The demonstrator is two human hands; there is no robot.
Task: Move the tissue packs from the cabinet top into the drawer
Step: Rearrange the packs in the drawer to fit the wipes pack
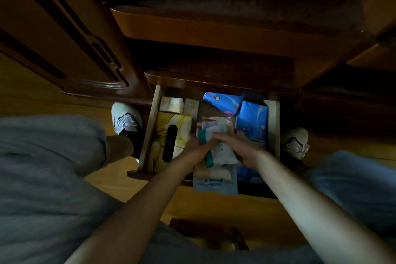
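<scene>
The wooden drawer (150, 128) stands pulled out below the dark cabinet top (235, 28). Over its middle, both hands press on a white tissue pack with a green band (222, 152). My left hand (196, 148) grips the pack's left side and my right hand (242, 148) lies on its right side. Under it lie more packs: a pale one with orange print (214, 123) and a grey-blue one (215, 184) at the drawer's front. Two blue packs (252, 120) fill the right side. The scene is dim and blurred.
A yellow tissue box with a dark oval slot (169, 141) lies in the drawer's left part, with small beige boxes (171, 104) behind it. My white shoes (126, 118) stand on the yellow wood floor on both sides. A carved cabinet door (64, 45) is at left.
</scene>
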